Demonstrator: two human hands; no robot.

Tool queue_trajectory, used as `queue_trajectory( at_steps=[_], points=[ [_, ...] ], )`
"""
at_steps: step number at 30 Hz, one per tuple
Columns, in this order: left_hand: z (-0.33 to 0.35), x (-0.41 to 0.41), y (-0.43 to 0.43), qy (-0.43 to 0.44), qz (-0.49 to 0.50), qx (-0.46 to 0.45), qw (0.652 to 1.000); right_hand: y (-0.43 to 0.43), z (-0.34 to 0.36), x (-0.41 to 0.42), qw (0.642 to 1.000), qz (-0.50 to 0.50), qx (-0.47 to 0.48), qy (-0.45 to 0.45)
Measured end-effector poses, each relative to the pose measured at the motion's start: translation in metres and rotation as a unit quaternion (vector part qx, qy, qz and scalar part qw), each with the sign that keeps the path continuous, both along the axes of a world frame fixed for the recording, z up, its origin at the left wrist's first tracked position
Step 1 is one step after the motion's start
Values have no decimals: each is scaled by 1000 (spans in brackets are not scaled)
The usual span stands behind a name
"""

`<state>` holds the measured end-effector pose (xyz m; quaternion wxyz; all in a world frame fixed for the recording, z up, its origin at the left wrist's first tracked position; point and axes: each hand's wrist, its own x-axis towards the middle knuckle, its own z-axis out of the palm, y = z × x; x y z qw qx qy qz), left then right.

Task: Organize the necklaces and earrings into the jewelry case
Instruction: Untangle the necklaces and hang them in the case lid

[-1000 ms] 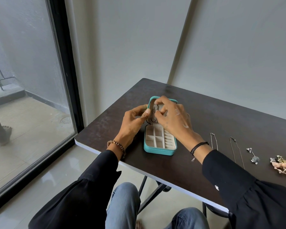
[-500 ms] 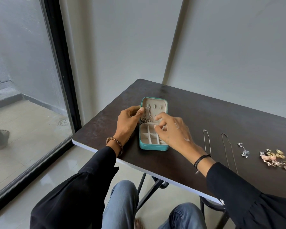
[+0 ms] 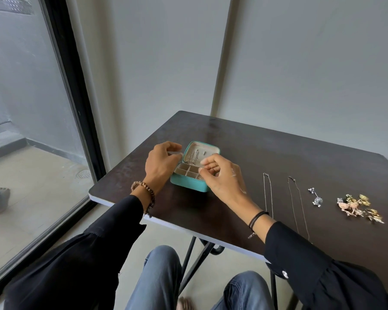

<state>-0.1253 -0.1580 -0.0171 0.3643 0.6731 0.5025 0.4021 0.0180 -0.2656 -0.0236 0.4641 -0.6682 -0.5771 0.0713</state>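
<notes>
We judge the task partly done: one necklace [image 3: 192,156] hangs in the lid of the open jewelry case [image 3: 189,186], our left hand [image 3: 160,163] gripping its edge, right hand [image 3: 220,175] curled empty over the compartments, two chains [image 3: 268,193] and earrings [image 3: 356,206] left on the table [image 3: 278,153].

A small teal jewelry case [image 3: 189,186] sits open on the dark counter [image 3: 278,153]. Its lid stands up at the back, and a thin chain [image 3: 192,158] hangs inside the lid. The bottom half has little pale boxes in it. To the right, two long thin necklaces [image 3: 268,193] lie straight, side by side. Past them lies a silver earring [image 3: 315,198], then a heap of gold and pink earrings [image 3: 358,208].
</notes>
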Motion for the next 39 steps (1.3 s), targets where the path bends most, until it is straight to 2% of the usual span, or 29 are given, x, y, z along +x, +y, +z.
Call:
queue_trajectory(
  at_steps=[3, 7, 14, 18, 26, 29, 39],
  points=[
    [17, 10, -5, 58, -22, 18, 998, -4, 9, 10, 1000, -5, 2, -9],
    [33, 36, -17, 92, -72, 47, 992, -11, 24, 32, 999, -32, -21, -10],
    [45, 100, -41, 114, -190, 66, 973, -27, 36, 94, 988, -103, -110, -42],
    [42, 138, -51, 125, -223, 55, 965, -31, 35, 135, 975, -136, -166, -51],
    [9, 199, -54, 207, -267, 8, 941, -21, 17, 174, 930, -151, -310, -128],
    [2, 211, -51, 237, -271, 32, 933, -17, 16, 177, 925, -155, -313, -151],
    [-7, 208, -41, 241, -232, 83, 939, -16, 25, 177, 912, -140, -328, -203]
  ],
)
